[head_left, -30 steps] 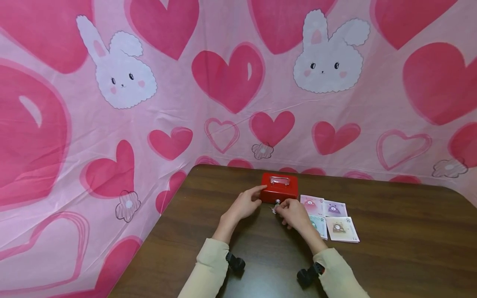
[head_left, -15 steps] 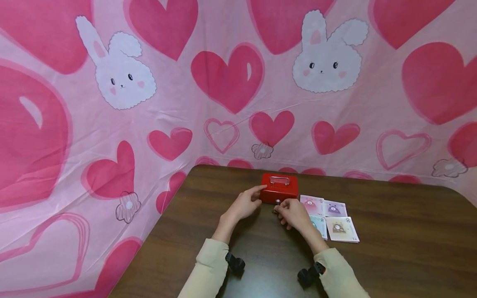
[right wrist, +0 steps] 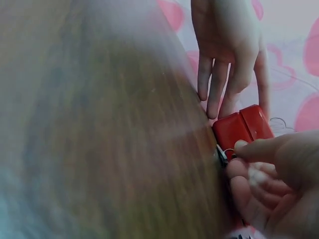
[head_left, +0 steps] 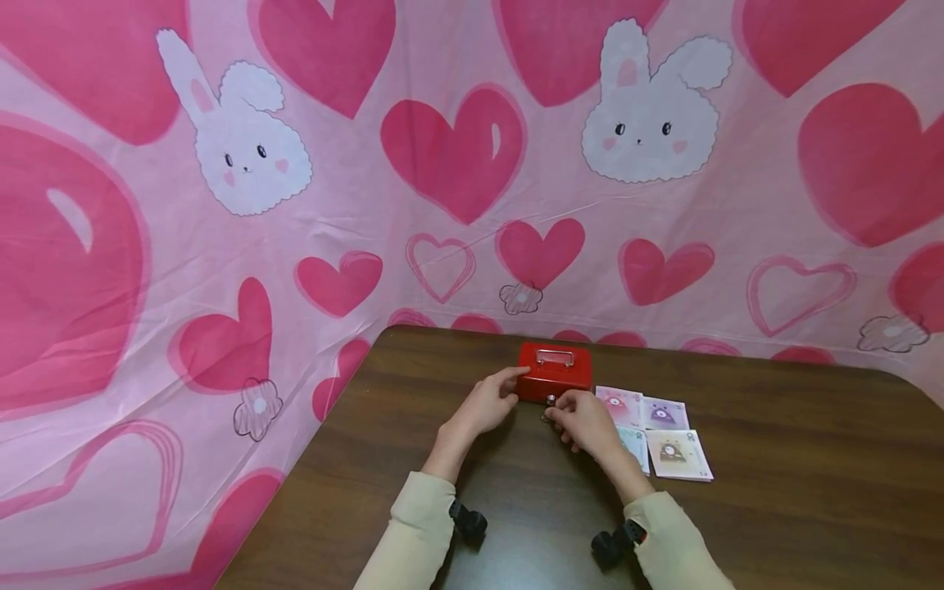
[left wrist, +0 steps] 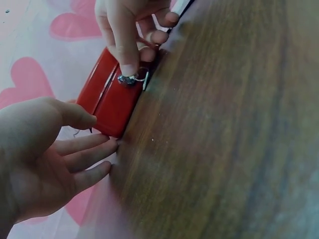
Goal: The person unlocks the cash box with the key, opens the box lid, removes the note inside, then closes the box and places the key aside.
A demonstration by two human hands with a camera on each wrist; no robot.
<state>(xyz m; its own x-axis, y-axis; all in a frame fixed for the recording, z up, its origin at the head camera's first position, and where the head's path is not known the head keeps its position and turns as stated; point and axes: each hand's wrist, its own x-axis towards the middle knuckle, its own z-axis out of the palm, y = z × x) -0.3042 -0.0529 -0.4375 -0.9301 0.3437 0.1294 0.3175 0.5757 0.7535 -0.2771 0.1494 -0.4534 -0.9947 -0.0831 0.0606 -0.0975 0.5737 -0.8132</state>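
A small red metal cash box [head_left: 555,383] with a silver carry handle on its lid sits on the table, its lid down. At the box's left end my left hand [head_left: 483,406] rests with its fingers fairly straight, one fingertip on the lid's edge. In the left wrist view, its other fingers [left wrist: 84,154] lie by the lower corner. My right hand [head_left: 584,422] is at the front lock [head_left: 551,400], thumb and forefinger pinching a key that they largely cover. A key ring [left wrist: 141,75] with a metal piece dangles beside the thumb in the left wrist view.
Play banknotes [head_left: 680,455] in four-coloured piles lie right of the box, partly behind my right hand. The brown wooden table [head_left: 811,483] reaches to a pink heart-and-rabbit cloth [head_left: 457,270] behind. Black wrist cameras [head_left: 610,547] sit below both sleeves.
The keys that hung in sight below the lock have swung and are now mostly hidden by the right fingers, which have turned slightly. The left hand and the box stay in place.
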